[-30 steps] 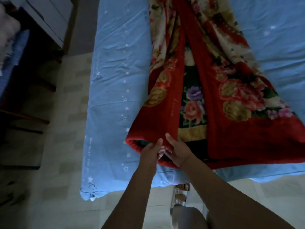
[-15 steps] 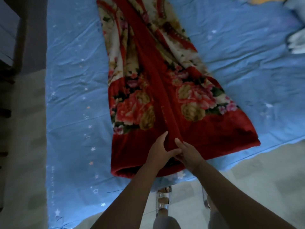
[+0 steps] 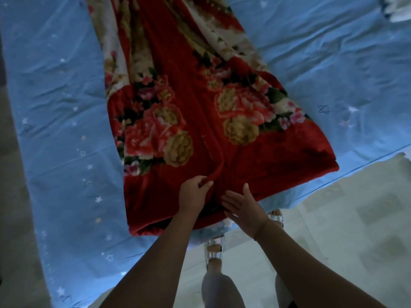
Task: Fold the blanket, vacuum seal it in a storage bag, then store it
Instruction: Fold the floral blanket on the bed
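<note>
Both my forearms reach forward and up from the bottom of the view, bare to past the elbow, converging toward the middle. My left hand (image 3: pixel 194 193) lies palm down, knuckles raised, thumb out to the right with its tip beside a raised fold of the blanket (image 3: pixel 200 121); whether the fingers pinch that fold I cannot tell. My right hand (image 3: pixel 242 205) is just beside it, not touching it, tilted with the thumb uppermost and the fingers straight, spread and pointing left. Below the arms, my legs and sandalled feet show.
</note>
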{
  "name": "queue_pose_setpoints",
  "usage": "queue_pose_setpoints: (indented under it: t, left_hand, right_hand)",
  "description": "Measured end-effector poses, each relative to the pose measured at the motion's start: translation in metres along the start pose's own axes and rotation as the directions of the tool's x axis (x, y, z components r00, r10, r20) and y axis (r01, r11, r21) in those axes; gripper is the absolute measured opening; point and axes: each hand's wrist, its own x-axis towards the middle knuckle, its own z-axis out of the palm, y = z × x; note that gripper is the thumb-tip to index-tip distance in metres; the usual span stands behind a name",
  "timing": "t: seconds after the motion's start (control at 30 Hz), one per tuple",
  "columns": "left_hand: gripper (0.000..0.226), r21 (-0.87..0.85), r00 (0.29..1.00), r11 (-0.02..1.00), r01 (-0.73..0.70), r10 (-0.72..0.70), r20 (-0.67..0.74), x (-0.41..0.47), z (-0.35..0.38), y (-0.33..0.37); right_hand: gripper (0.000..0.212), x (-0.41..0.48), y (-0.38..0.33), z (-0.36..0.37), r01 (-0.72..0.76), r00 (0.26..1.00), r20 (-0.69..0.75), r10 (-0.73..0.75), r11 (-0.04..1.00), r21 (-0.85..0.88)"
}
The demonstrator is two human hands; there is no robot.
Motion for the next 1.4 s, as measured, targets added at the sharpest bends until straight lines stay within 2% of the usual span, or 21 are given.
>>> queue_pose_setpoints:
  t: [0.17,0.33,0.43,0.5,0.53,0.63,0.77,0.83,0.97,1.1,1.17,1.23,1.3,1.4]
  left_hand:
    - [0.023,0.007,1.0,1.0,-0.021,0.021,-0.001,0.001,0.001,-0.006]
    - [0.019,-0.024,1.0,1.0,-0.019,0.019,0.002,-0.004,0.004,-0.007]
    - [0.018,-0.023,1.0,0.999,-0.022,0.022,0.0,-0.007,0.004,-0.002]
    - [0.017,-0.026,1.0,0.999,-0.024,0.024,0.02,-0.007,0.005,0.003]
    - [0.016,-0.029,0.999,0.999,-0.029,0.03,0.033,-0.007,0.005,0.008]
    - [0.015,-0.01,0.996,0.998,-0.064,0.064,0.069,-0.007,0.012,0.027]
    - [0.015,0.025,0.989,0.995,-0.095,0.092,0.115,-0.003,0.025,0.07]
    - [0.015,0.023,0.984,0.991,-0.129,0.125,0.128,-0.001,0.036,0.1]
    - [0.018,0.05,0.969,0.978,-0.2,0.19,0.158,0.002,0.069,0.17]
    - [0.021,0.045,0.957,0.967,-0.252,0.242,0.157,0.011,0.115,0.24]
    - [0.022,0.052,0.954,0.961,-0.272,0.262,0.144,0.018,0.135,0.266]
    - [0.021,0.071,0.953,0.958,-0.278,0.265,0.145,0.027,0.151,0.277]
    - [0.02,0.086,0.956,0.964,-0.252,0.234,0.176,0.036,0.162,0.273]
    - [0.029,0.014,0.949,0.993,-0.118,0.108,0.298,0.039,0.165,0.249]
  right_hand:
    - [0.068,0.006,0.016,-0.024,0.0,0.977,-0.214,0.0,1.0,0.002]
    - [0.061,0.023,0.006,-0.012,0.077,0.979,-0.194,-0.069,0.996,0.033]
    - [0.042,0.029,-0.014,-0.001,0.131,0.964,-0.247,-0.102,0.986,0.106]
    - [0.033,0.024,-0.031,0.003,0.176,0.964,-0.227,-0.14,0.973,0.15]
    - [0.034,0.019,-0.041,0.002,0.211,0.965,-0.197,-0.175,0.961,0.18]
    - [0.066,-0.006,-0.079,-0.008,0.316,0.948,-0.117,-0.296,0.915,0.25]
    - [0.051,-0.046,-0.147,-0.029,0.479,0.876,-0.075,-0.477,0.84,0.255]
    - [0.06,-0.065,-0.186,-0.042,0.537,0.84,-0.055,-0.539,0.814,0.222]
    - [0.099,-0.098,-0.268,-0.077,0.62,0.783,-0.057,-0.62,0.768,0.16]
    - [0.102,-0.124,-0.349,-0.117,0.704,0.701,-0.013,-0.713,0.689,0.172]
    - [0.102,-0.129,-0.378,-0.134,0.715,0.688,-0.006,-0.726,0.675,0.182]
    - [0.102,-0.123,-0.392,-0.146,0.701,0.704,-0.022,-0.71,0.691,0.176]
    - [0.092,-0.112,-0.392,-0.152,0.65,0.758,-0.06,-0.65,0.745,0.151]
    - [0.052,-0.087,-0.372,-0.152,0.555,0.831,-0.083,-0.55,0.828,0.08]
